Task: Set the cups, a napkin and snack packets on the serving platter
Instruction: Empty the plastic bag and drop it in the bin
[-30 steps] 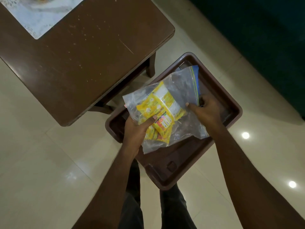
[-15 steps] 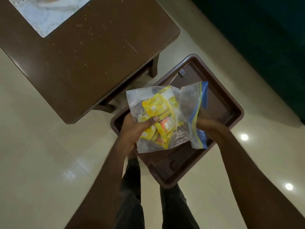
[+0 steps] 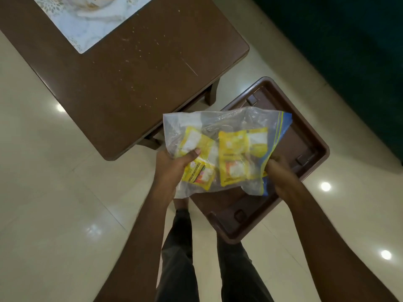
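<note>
The left hand [image 3: 174,165] grips the left side of a clear zip-top bag [image 3: 220,149], thumb pressed over the front film. The right hand [image 3: 281,173] clasps the bag's right end at its blue seal strip; its fingers are hidden behind the plastic. The bag is thin, crinkled and translucent, and holds several flat yellow snack packets [image 3: 233,158] with white and red print. It is held in the air above a brown serving platter [image 3: 314,138], a rectangular moulded tray with rounded corners, a raised rim and small square recesses in its floor. The platter's left far edge lies just beside the near right corner of a dark brown wooden table [image 3: 135,79], whose matte top is scuffed and speckled. A pale patterned cloth [image 3: 91,22] covers the table's far left part. Glossy cream floor tiles [image 3: 54,192] lie open to the left and right, and the person's dark trouser legs [image 3: 181,258] stand below the platter's near edge.
</note>
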